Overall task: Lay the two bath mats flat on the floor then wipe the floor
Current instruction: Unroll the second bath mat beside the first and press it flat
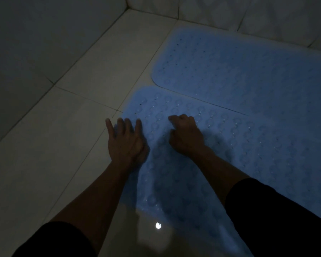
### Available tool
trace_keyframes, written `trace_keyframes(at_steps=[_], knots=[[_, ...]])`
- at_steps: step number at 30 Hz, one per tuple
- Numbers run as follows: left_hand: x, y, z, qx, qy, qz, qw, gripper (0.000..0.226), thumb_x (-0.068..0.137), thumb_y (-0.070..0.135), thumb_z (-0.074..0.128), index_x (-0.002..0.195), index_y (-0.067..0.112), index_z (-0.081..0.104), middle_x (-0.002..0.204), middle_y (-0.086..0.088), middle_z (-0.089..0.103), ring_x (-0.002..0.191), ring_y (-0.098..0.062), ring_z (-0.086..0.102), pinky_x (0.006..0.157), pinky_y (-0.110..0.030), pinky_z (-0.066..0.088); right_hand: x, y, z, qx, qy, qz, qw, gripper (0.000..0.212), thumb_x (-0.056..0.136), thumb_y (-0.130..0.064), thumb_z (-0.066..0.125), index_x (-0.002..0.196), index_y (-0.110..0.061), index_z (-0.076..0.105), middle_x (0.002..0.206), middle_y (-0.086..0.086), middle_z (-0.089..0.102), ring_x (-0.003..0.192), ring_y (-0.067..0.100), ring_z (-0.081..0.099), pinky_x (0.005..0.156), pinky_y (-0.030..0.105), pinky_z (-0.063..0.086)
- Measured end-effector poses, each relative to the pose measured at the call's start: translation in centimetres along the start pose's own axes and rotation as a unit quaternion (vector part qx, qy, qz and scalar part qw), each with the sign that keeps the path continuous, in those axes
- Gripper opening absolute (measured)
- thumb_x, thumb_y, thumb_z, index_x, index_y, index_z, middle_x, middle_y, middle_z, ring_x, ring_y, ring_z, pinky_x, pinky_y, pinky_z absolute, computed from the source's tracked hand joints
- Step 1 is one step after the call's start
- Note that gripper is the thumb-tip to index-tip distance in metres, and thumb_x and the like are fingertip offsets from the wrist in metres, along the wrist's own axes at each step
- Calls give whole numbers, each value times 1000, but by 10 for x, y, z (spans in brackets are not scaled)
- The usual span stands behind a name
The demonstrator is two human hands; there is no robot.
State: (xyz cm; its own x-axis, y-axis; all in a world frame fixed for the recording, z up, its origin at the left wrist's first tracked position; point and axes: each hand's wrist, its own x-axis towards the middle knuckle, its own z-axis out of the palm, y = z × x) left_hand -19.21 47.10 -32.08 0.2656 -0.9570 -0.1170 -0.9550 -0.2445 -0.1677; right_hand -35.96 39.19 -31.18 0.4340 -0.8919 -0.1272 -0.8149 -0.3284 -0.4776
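Near blue bath mat (202, 173) lies on tiled floor (54, 145), just beside far mat (239, 71). Left hand (127, 143) flat, fingers spread, on its edge; right hand (186, 135) loosely curled, holding nothing. Press outward w/ both palms so suction cups seat.

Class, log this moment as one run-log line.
near mat: flat | far mat: flat | left hand: open, mat edge | right hand: curled, on mat | wiping: not started

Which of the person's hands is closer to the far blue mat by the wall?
Right. The right hand rests curled on the near mat, nearer the far mat. The left hand lies spread at the near mat's left edge, farther off.
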Motion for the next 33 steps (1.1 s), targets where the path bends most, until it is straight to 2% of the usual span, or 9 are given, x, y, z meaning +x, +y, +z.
trace_keyframes(at_steps=[2, 5, 7, 9, 12, 14, 22, 27, 33], knots=[[5, 12, -1, -14, -13, -31, 999, 65, 100, 49, 18, 153, 13, 27, 154, -23, 32, 146, -42, 24, 117, -68, 0, 4, 12, -3, -48, 30, 9, 998, 55, 91, -21, 53, 144, -20, 42, 144, 9, 44, 130, 31, 36, 97, 44, 43], [15, 27, -11, 22, -41, -24, 999, 68, 100, 46, 27, 156, 9, 18, 160, -25, 19, 147, -46, 16, 118, -66, 1, 7, 33, -9, -91, 11, 34, 995, 62, 93, -36, 52, 151, -23, 31, 159, 9, 26, 144, 32, 22, 108, 50, 34], [26, 33, -17, -33, -67, -17, 997, 68, 100, 45, 29, 158, 16, 8, 164, -21, 8, 149, -44, 10, 118, -65, 5, 8, 43, -10, -104, -19, 52, 993, 66, 95, -47, 46, 154, -28, 22, 163, 6, 15, 149, 32, 11, 115, 55, 23], [37, 39, -15, -110, -90, -9, 990, 63, 102, 50, 22, 159, 30, 3, 167, -12, -2, 152, -41, 0, 117, -68, 5, 7, 47, -8, -113, -38, 62, 991, 65, 97, -54, 37, 154, -34, 14, 165, 2, 7, 151, 30, 2, 116, 60, 12], [43, 49, -4, -141, -118, 1, 983, 64, 99, 66, 9, 156, 44, -8, 167, -4, -17, 152, -38, -17, 115, -73, -5, 5, 50, -5, -109, -49, 65, 991, 64, 98, -58, 29, 154, -38, 6, 166, -2, 0, 152, 27, -6, 117, 62, 6], [43, 54, 1, -153, -129, -8, 980, 64, 97, 69, 7, 155, 48, -13, 166, -2, -23, 150, -37, -23, 113, -73, -8, 4, 51, -5, -98, -48, 66, 992, 64, 98, -58, 28, 155, -39, 5, 166, -4, -2, 152, 25, -8, 117, 62, 5], [46, 54, 2, -175, -122, -7, 977, 63, 96, 70, 6, 153, 51, -13, 165, 0, -24, 150, -36, -26, 114, -70, -13, 7, 54, -4, -86, -39, 65, 993, 63, 98, -58, 28, 154, -41, 7, 166, -5, -2, 152, 24, -8, 117, 62, 5], [54, 46, 6, -145, -25, 22, 989, 65, 97, 70, 6, 156, 46, -2, 169, -3, 0, 153, -36, -4, 118, -67, -3, 11, 58, 0, -109, -3, 33, 993, 69, 93, -70, 18, 154, -41, 4, 166, -3, -6, 152, 26, -9, 118, 62, 1], [74, 38, 18, -143, -19, 56, 988, 62, 97, 71, 5, 153, 52, -13, 167, 6, -15, 153, -29, -19, 116, -69, -10, 23, 62, 12, -119, 2, -4, 993, 74, 87, -79, 14, 152, -48, -4, 165, -9, -12, 151, 25, -16, 115, 67, -3]])
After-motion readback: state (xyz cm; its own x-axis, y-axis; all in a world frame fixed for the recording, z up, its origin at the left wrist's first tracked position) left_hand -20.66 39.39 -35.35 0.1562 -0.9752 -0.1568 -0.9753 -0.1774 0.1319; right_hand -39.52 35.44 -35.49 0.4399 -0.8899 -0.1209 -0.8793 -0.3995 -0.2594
